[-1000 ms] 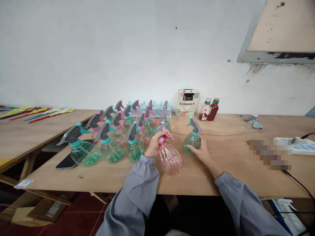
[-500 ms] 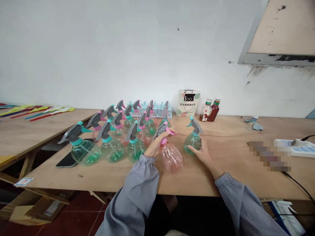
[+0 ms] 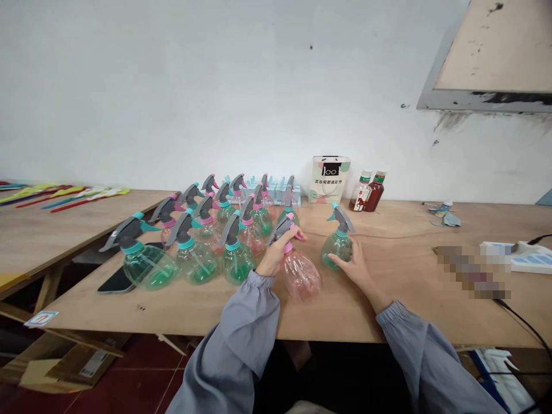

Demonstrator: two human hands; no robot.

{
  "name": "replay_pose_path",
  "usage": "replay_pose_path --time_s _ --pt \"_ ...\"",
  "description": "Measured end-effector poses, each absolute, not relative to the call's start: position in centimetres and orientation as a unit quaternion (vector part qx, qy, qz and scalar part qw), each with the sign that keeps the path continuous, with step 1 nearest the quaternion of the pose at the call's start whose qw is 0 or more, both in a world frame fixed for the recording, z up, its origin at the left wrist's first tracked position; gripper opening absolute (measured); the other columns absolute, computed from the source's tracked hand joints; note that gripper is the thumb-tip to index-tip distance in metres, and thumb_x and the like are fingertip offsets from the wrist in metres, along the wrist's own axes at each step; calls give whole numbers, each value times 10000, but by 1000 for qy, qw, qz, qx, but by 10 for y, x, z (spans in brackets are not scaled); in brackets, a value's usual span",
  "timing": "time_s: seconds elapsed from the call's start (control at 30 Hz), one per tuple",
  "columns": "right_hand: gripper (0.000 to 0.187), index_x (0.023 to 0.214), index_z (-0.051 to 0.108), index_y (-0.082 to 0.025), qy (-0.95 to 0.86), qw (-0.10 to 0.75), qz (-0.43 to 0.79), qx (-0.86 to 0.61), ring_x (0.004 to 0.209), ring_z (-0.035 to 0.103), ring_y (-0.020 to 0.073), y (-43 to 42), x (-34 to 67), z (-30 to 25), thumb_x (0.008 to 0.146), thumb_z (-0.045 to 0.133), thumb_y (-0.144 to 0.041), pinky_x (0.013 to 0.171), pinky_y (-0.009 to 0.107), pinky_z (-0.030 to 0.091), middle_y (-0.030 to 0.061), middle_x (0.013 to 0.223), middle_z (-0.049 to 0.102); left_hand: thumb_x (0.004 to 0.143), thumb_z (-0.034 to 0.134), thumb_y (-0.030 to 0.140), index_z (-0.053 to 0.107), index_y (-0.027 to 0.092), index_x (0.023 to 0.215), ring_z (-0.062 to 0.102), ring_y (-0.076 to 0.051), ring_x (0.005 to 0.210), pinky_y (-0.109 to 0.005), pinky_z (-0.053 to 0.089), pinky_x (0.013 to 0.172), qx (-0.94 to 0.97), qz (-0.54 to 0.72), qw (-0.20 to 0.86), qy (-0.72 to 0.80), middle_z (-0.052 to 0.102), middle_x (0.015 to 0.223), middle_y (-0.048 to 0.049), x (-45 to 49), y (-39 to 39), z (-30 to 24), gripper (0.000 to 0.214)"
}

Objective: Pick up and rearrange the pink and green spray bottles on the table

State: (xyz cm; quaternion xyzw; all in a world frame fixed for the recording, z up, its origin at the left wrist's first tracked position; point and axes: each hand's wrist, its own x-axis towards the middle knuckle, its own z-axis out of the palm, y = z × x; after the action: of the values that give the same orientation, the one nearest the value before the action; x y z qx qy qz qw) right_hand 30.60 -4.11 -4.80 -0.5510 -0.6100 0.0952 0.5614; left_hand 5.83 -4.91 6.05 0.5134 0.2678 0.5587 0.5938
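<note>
My left hand is wrapped round the neck of a clear pink spray bottle with a grey and pink trigger head. The bottle leans, its base toward the lower right. My right hand grips the right side of a green spray bottle with a grey and teal head. Its thumb is in front, and the other fingers are partly hidden behind. This bottle stands upright on the wooden table. Left of my hands are several more green and pink spray bottles, set in rows.
A black phone lies behind the leftmost bottles. By the wall are a paper bag, two drink bottles and light-blue plastic parts. A power strip and a blurred-out object lie to the right.
Both hands keep their places on the same two bottles. My left hand shifts very slightly at the pink trigger; the view tilts a little.
</note>
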Motion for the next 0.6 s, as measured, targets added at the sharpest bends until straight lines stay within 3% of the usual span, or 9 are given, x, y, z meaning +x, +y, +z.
replay_pose_path --time_s 0.13,0.33,0.5,0.6 --pt "869 1320 499 -222 -610 556 101 -555 1254 516 346 -42 306 -47 662 744 -733 1096 562 422 136 1252 537 704 675 438 548 192 573 543 -126 597 -251 451 587 491 556 618 259 552 566 -2 56 -48 61 307" --pt "848 1308 505 -215 -615 559 82 -550 1236 528 349 -41 306 -47 670 742 -722 1094 580 418 134 1228 550 744 670 397 691 189 784 644 -192 901 -291 502 797 580 555 544 244 695 857 -49 54 -49 61 213" --pt "845 1311 504 -224 -613 559 87 -551 1240 528 351 -41 306 -48 665 756 -707 1087 578 424 133 1242 548 700 584 387 567 205 583 554 -150 633 -285 476 668 509 591 563 274 576 597 -13 54 -45 59 217" --pt "838 1318 504 -231 -615 559 92 -548 1239 531 352 -41 306 -48 670 758 -698 1082 576 429 129 1237 554 707 572 351 622 204 596 594 -169 690 -303 492 746 560 600 497 282 634 645 -31 51 -43 60 191"
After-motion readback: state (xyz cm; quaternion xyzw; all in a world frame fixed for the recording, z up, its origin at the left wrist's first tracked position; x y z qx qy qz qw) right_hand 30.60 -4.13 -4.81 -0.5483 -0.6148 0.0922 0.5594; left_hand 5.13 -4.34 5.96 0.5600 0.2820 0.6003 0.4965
